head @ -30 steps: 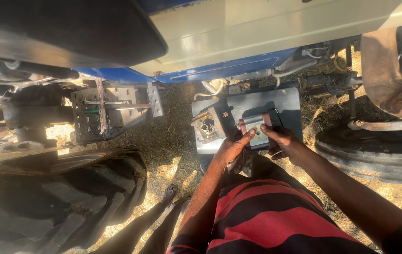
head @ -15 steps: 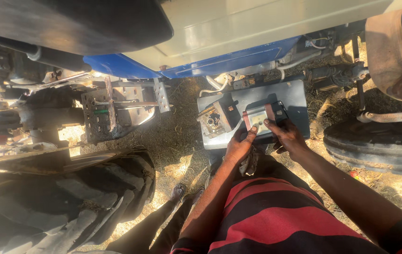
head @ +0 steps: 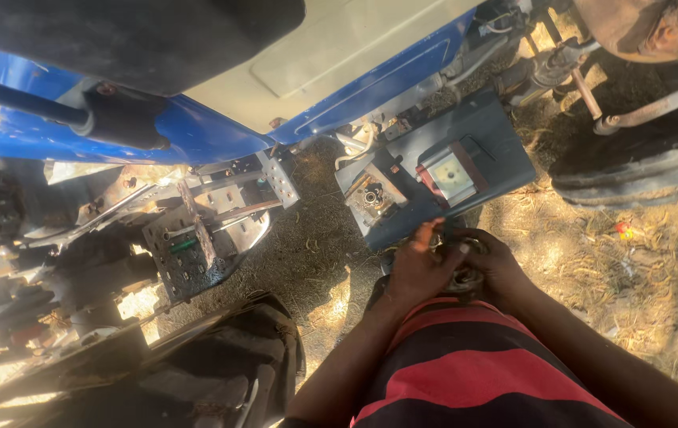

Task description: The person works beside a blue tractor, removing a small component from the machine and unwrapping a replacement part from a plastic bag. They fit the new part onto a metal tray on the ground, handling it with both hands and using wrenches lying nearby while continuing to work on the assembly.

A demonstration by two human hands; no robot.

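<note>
Your hands at the grey plate's near edge

Left hand [head: 417, 269] and right hand [head: 491, 260] both grip clamped on a small round metal part [head: 463, 277], just below the grey metal plate [head: 497, 147]; open straw ground [head: 632, 269] lies right.

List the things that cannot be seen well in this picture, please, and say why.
- Head view: the small dark part between the left hand and the right hand is covered by the fingers; its kind cannot be told.
- The grey plate has its near edge behind the hands.
- The tyre is cut off by the right edge.
- The pedal area lies in hard shadow and glare.
</note>
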